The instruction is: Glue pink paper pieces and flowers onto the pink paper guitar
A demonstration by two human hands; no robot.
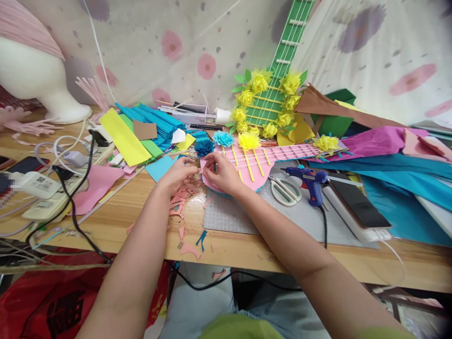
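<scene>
A pink paper guitar (263, 172) with yellow strips across it and white strings lies on the table, a blue edge showing beneath. Blue and yellow paper flowers (249, 141) sit along its far side. At its left end, my right hand (224, 173) is closed in a pinch over the body's edge, covering part of it. Just left of that, my left hand (181, 173) has its fingers pinched together, close to the right fingertips. What either hand holds is too small or hidden. A dark blue paper flower (205, 148) lies right behind the hands.
Scissors (285, 190), a blue glue gun (308, 181) and a phone (360, 201) lie right on a grey cutting mat (229, 219). A green flowered guitar (266, 106) leans behind. Pink scraps (177, 207) litter the front; cables and a power strip (67, 181) lie left.
</scene>
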